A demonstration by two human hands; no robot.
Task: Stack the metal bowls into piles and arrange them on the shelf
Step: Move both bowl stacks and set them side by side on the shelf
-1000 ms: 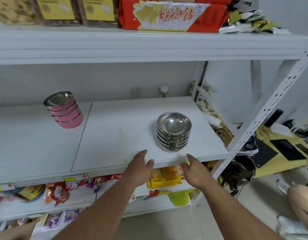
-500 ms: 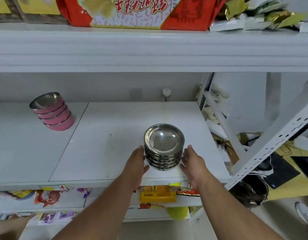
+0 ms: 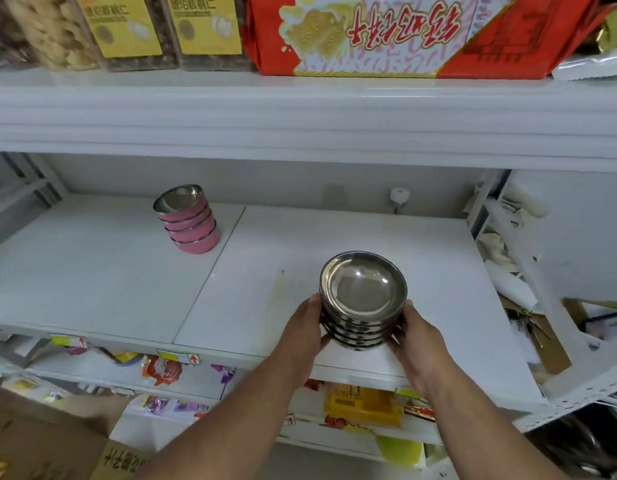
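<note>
A pile of several plain silver metal bowls (image 3: 363, 296) stands near the front edge of the white middle shelf (image 3: 265, 282), right of centre. My left hand (image 3: 305, 329) presses on its left side and my right hand (image 3: 416, 336) on its right side, so both hands clasp the pile. Whether its base touches the shelf is hidden by my hands. A second pile of several pink-sided metal bowls (image 3: 189, 221) stands farther back on the left, untouched.
The upper shelf (image 3: 300, 112) hangs low above, loaded with a red snack pack (image 3: 386, 32) and jars (image 3: 127, 29). A white knob (image 3: 399, 195) sticks up at the back wall. Snack packets (image 3: 364, 403) fill the lower shelf. Cluttered boxes lie to the right (image 3: 542, 341).
My hands went from the shelf's front edge up to the silver pile and closed on its two sides. The view also shifted closer and to the right.
</note>
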